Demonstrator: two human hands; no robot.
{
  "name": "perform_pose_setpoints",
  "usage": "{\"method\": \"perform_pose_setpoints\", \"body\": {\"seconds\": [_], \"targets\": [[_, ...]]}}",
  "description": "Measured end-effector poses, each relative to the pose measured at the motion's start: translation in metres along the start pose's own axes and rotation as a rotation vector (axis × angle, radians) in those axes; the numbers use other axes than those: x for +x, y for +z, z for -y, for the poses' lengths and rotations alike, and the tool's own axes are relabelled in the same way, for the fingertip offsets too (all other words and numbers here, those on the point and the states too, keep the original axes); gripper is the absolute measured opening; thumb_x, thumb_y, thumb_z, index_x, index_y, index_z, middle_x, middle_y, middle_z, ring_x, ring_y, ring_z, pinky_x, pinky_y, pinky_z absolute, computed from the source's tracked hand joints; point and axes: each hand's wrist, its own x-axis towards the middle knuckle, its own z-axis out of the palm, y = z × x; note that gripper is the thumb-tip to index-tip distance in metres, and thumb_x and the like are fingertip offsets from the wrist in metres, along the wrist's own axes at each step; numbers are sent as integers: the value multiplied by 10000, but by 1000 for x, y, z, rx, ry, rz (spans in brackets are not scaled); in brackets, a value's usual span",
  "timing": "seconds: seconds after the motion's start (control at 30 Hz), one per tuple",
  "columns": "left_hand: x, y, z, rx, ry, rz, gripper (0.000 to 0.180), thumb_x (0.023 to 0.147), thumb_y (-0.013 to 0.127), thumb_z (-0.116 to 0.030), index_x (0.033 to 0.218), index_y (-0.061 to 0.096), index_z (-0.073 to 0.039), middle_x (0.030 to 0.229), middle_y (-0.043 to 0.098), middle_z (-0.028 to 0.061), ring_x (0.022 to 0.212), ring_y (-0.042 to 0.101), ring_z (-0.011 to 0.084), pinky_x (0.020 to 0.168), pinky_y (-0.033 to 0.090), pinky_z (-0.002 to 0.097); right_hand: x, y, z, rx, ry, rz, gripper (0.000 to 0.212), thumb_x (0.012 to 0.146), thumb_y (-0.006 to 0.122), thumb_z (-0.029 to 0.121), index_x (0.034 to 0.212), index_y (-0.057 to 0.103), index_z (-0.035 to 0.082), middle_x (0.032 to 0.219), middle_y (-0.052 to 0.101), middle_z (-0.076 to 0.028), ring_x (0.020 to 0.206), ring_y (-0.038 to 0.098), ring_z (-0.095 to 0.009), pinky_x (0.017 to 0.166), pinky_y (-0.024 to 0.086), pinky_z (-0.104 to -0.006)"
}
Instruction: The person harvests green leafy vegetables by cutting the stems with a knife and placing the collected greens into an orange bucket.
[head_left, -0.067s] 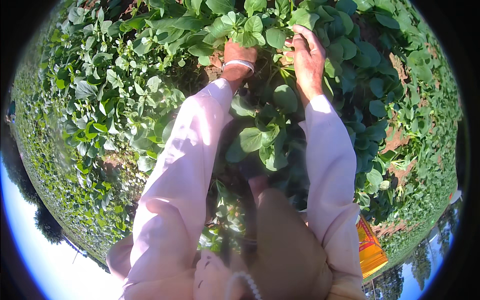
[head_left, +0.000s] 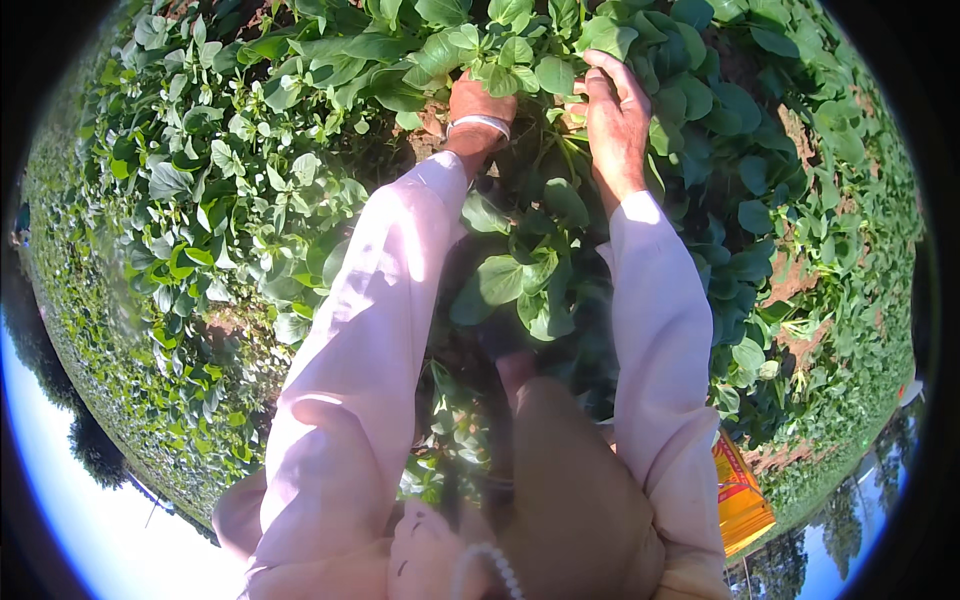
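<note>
A dense clump of broad green leaves (head_left: 520, 60) was being worked at the far middle of the scene, where both hands were pushed into it. The left hand (head_left: 478, 108), banded at the wrist by a white bracelet (head_left: 480, 124), was buried among the leaves, so its grip could not be told. The right hand (head_left: 615, 120) was laid flat against the foliage with its fingers (head_left: 612, 72) spread and nothing clasped. More leaves were crowded between the pink sleeves (head_left: 370, 330), blocking the ground below. Patches of bare reddish soil (head_left: 790, 280) were left open to the right. An orange-yellow bag (head_left: 740, 495) was seen near the right; its contents could not be made out.
</note>
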Motion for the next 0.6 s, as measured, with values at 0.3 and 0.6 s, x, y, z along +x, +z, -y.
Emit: {"method": "perform_pose_setpoints", "body": {"seconds": [0.3,0.6], "targets": [[8,-2,-7,-106,-55,111,291,871,501,-265,1073,601,-80,1058,630,138,944,608,333,798,497,400,-4,-18,1,57,32,90,232,961,462,117,1124,603,29,1126,595,-95,953,648,-219,659,546,-287],[-10,19,29,-1111,-435,-79,325,902,501,-252,1146,541,-42,1031,636,101,938,613,255,790,493,368,-28,-18,17,159,-46,161,143,939,510,86,1006,608,8,940,651,-73,848,649,-152,654,515,-247]]}}
